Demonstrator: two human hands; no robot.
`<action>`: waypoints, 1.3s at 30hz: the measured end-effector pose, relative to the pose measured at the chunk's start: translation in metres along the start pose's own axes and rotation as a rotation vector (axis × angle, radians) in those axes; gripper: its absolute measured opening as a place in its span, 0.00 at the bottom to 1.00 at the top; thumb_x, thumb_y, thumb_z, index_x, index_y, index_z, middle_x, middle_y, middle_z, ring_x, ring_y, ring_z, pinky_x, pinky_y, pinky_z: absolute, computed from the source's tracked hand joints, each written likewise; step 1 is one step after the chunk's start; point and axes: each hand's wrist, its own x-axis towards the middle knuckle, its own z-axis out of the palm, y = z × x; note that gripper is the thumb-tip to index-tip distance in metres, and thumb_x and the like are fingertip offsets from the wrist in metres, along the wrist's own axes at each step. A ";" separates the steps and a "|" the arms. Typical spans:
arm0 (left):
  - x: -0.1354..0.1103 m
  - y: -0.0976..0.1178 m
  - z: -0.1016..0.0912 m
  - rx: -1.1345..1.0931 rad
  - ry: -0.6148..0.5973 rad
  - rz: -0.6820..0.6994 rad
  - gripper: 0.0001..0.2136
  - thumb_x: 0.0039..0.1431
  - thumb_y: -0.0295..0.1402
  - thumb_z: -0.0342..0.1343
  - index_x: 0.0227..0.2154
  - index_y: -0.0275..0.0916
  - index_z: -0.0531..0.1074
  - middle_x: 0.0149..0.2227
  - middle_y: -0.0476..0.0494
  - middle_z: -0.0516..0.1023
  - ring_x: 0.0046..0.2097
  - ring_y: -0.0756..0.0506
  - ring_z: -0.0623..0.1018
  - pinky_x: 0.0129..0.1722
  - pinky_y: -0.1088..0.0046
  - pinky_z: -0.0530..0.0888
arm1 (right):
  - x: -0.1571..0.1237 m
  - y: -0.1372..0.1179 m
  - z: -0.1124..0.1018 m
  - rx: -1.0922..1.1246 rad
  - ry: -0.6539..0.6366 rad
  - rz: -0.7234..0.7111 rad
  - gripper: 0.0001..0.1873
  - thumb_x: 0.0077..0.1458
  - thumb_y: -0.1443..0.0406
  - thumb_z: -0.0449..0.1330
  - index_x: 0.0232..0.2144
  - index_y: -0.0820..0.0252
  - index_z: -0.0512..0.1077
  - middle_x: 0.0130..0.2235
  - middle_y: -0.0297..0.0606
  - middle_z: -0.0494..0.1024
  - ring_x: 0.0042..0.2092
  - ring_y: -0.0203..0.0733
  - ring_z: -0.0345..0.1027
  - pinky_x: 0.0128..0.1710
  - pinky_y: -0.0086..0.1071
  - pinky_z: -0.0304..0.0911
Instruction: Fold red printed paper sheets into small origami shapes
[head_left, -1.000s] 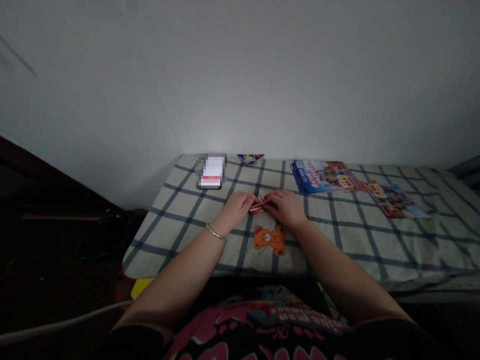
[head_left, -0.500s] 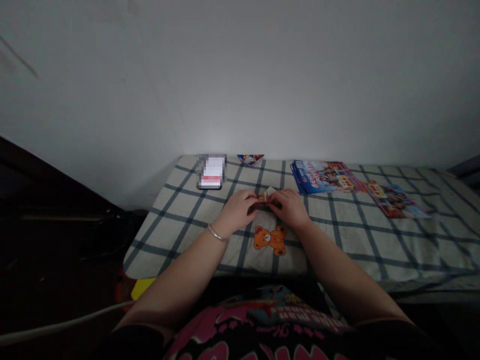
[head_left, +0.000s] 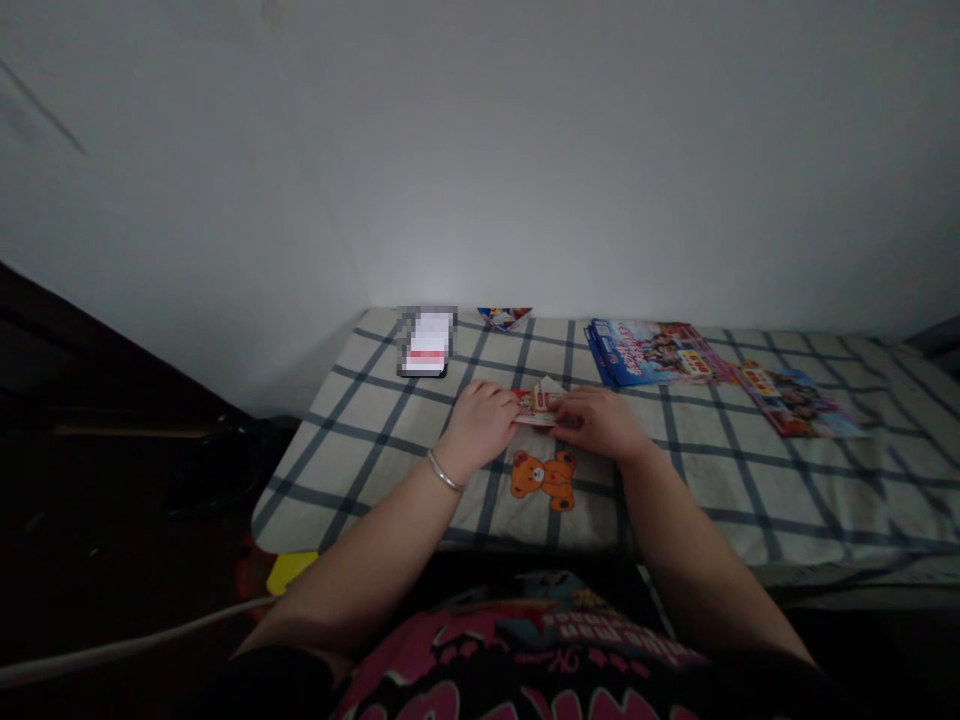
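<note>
Folded red-and-white paper [head_left: 537, 408] sits between the fingers of the left hand [head_left: 484, 428] and right hand [head_left: 600, 423].

This looks like a home bedroom; a bed [head_left: 757, 500] stands against a bare white wall [head_left: 480, 150]. Its checked sheet [head_left: 352, 480] carries a teddy bear print [head_left: 543, 480].

**Two Hands Holding Folded Paper on a Checked Sheet [head_left: 750, 500]**

The left hand [head_left: 480, 428], wearing a silver bangle [head_left: 442, 470], and the right hand [head_left: 600, 424] are holding the red-and-white folded paper [head_left: 538, 408] between them at centre, just above a teddy bear print [head_left: 544, 480]. Two magazines [head_left: 652, 353] are lying toward the upper right, and a blurred phone [head_left: 425, 342] is lying upper left.
</note>
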 end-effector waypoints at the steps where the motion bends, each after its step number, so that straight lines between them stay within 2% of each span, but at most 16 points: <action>1: -0.001 0.000 -0.001 -0.008 0.000 -0.001 0.08 0.58 0.31 0.56 0.38 0.39 0.76 0.42 0.42 0.78 0.45 0.40 0.72 0.49 0.56 0.65 | -0.001 0.000 -0.001 -0.014 -0.007 0.012 0.10 0.53 0.57 0.64 0.31 0.56 0.74 0.37 0.38 0.79 0.40 0.42 0.70 0.40 0.34 0.61; 5: -0.002 -0.004 -0.003 -0.065 -0.021 -0.001 0.08 0.57 0.34 0.57 0.39 0.40 0.77 0.42 0.42 0.78 0.46 0.40 0.72 0.49 0.57 0.66 | -0.001 -0.004 -0.002 -0.080 -0.031 0.047 0.09 0.52 0.57 0.64 0.29 0.56 0.74 0.36 0.39 0.79 0.39 0.43 0.69 0.39 0.34 0.61; 11: -0.005 -0.012 -0.007 -0.101 -0.053 0.005 0.07 0.58 0.35 0.57 0.37 0.42 0.78 0.43 0.45 0.79 0.46 0.42 0.73 0.49 0.59 0.65 | 0.003 -0.016 -0.002 -0.204 -0.036 0.024 0.07 0.54 0.60 0.60 0.29 0.57 0.73 0.34 0.39 0.78 0.39 0.44 0.68 0.38 0.34 0.58; 18: -0.006 -0.010 -0.008 -0.062 -0.050 -0.019 0.08 0.56 0.39 0.61 0.34 0.41 0.77 0.41 0.45 0.79 0.45 0.41 0.74 0.49 0.59 0.65 | 0.007 -0.023 0.006 -0.284 0.017 0.024 0.11 0.60 0.59 0.57 0.38 0.58 0.74 0.37 0.41 0.77 0.39 0.45 0.67 0.39 0.37 0.56; 22: -0.005 -0.008 -0.002 -0.030 -0.002 -0.097 0.10 0.58 0.39 0.58 0.36 0.38 0.75 0.38 0.42 0.77 0.43 0.40 0.73 0.46 0.60 0.67 | 0.013 -0.024 0.012 -0.278 0.055 0.066 0.12 0.63 0.61 0.53 0.37 0.57 0.76 0.36 0.41 0.77 0.39 0.44 0.67 0.38 0.37 0.56; 26: -0.002 -0.007 0.006 -0.027 0.021 -0.144 0.09 0.61 0.36 0.56 0.39 0.36 0.73 0.40 0.41 0.76 0.44 0.40 0.72 0.44 0.63 0.69 | 0.018 -0.021 0.018 -0.243 0.090 0.135 0.12 0.63 0.61 0.54 0.34 0.57 0.77 0.34 0.40 0.77 0.38 0.44 0.67 0.38 0.36 0.57; 30: 0.002 -0.005 0.012 0.009 0.047 -0.216 0.11 0.60 0.38 0.57 0.38 0.34 0.73 0.39 0.39 0.75 0.44 0.39 0.72 0.42 0.63 0.69 | 0.021 -0.018 0.020 -0.195 0.122 0.154 0.12 0.62 0.61 0.54 0.33 0.56 0.77 0.34 0.39 0.78 0.38 0.44 0.67 0.40 0.37 0.58; 34: 0.005 -0.005 0.016 -0.005 0.054 -0.213 0.11 0.63 0.39 0.54 0.35 0.36 0.73 0.36 0.40 0.75 0.42 0.41 0.72 0.41 0.64 0.69 | 0.021 -0.015 0.023 -0.162 0.132 0.148 0.11 0.62 0.60 0.56 0.35 0.55 0.78 0.35 0.39 0.79 0.38 0.44 0.68 0.40 0.36 0.59; 39: 0.005 -0.006 0.017 -0.006 0.072 -0.221 0.10 0.62 0.39 0.55 0.34 0.36 0.73 0.36 0.40 0.75 0.42 0.41 0.72 0.40 0.64 0.68 | 0.021 -0.013 0.027 -0.160 0.156 0.185 0.11 0.61 0.59 0.57 0.34 0.55 0.78 0.35 0.37 0.80 0.39 0.44 0.68 0.40 0.36 0.59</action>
